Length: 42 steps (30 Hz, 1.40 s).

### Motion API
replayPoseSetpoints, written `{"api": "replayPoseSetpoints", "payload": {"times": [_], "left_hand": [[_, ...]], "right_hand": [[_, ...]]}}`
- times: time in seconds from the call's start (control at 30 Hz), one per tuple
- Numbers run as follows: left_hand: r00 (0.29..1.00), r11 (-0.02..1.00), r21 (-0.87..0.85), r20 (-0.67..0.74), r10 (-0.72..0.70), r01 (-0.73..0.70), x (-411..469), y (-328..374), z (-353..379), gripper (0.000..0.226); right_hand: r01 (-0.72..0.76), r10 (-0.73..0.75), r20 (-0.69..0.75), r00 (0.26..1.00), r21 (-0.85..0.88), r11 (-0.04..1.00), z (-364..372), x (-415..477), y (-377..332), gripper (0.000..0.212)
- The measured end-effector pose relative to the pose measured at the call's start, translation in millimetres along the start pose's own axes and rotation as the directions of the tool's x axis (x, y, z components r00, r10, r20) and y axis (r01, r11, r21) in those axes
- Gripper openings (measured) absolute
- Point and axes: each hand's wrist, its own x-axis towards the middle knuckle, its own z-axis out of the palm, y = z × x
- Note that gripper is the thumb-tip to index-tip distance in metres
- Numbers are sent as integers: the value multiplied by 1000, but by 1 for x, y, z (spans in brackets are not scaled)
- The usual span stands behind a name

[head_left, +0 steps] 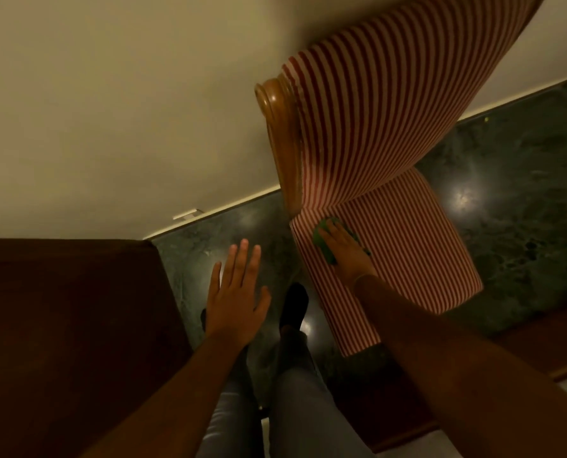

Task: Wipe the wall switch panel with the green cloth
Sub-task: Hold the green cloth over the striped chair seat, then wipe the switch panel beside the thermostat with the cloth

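Note:
My right hand [346,251] lies flat on the green cloth [325,243], which rests on the seat of a red-and-white striped chair [391,252]. The cloth shows green around my fingers and at the hand's left side; whether my fingers grip it I cannot tell for sure, but they press on it. My left hand [237,295] hovers over the dark floor with fingers spread and nothing in it. A small white plate [185,215] sits low on the cream wall near the skirting. No switch panel is clearly in view.
The chair has a curved wooden frame [280,143] and a tall striped back leaning toward the wall. A dark wooden cabinet [67,325] fills the lower left. The floor [506,200] is polished dark green stone. My legs and dark shoes [293,305] stand between cabinet and chair.

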Motion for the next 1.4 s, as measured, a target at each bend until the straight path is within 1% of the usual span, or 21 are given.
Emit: {"api": "replayPoseSetpoints", "payload": {"times": [0.13,0.27,0.3,0.4,0.47,0.53,0.6,0.63,0.67,0.73,0.77,0.83,0.97,1.07,1.17,1.23,1.33,1.4], "left_hand": [[996,999,28,-84,39,-37,-11,-14,-31,84],[987,999,48,-162,3,4,-30,-31,-74,88],[984,999,49,-179,-2,11,-34,-34,-85,89],[966,997,62,-257,-29,47,-43,-44,-127,87],[940,994,57,-335,-66,90,-53,-53,-160,85],[913,991,53,-396,-96,126,-58,-61,-191,83],[878,986,43,-463,-124,162,-66,-71,-223,83],[849,983,32,-510,-141,182,-69,-76,-241,83],[817,980,17,-555,-156,198,-71,-81,-258,83],[737,977,-29,-652,-178,210,-71,-92,-293,85],[686,977,-53,-704,-184,208,-72,-98,-311,88],[589,977,-67,-789,-175,201,-71,-108,-346,93],[425,978,-42,-896,-128,205,-65,-134,-412,94],[319,978,-48,-941,-113,203,-60,-157,-453,93],[276,980,-42,-956,-96,195,-53,-177,-487,90],[266,982,-48,-959,-96,183,-47,-189,-506,86],[286,986,-48,-954,-94,162,-34,-202,-526,81],[301,987,-42,-949,-88,158,-25,-210,-534,80]], "right_hand": [[32,-35,-89,995,-38,999,-15,-30,-32,88],[69,-94,-112,989,-206,976,-39,-55,-76,77],[88,-116,-123,986,-213,973,-46,-62,-87,79],[211,-220,-218,951,-64,975,-74,-81,-126,97],[308,-293,-333,896,-7,951,-94,-93,-160,105],[418,-355,-449,820,46,907,-109,-101,-188,113],[503,-410,-525,746,39,863,-127,-106,-221,118],[551,-452,-553,699,14,834,-139,-108,-239,115],[599,-490,-588,644,-12,801,-151,-109,-258,105],[661,-515,-674,530,-53,749,-175,-113,-297,79],[683,-514,-709,483,-63,728,-186,-116,-316,71],[711,-517,-758,398,-101,696,-208,-125,-352,62],[721,-546,-798,256,-219,658,-257,-144,-419,66],[729,-559,-808,186,-268,630,-279,-154,-461,73],[703,-574,-811,113,-343,623,-283,-151,-493,81],[657,-561,-823,86,-377,653,-282,-143,-514,83],[600,-482,-874,66,-351,719,-281,-127,-533,83],[573,-426,-901,88,-304,761,-278,-114,-541,93]]}}
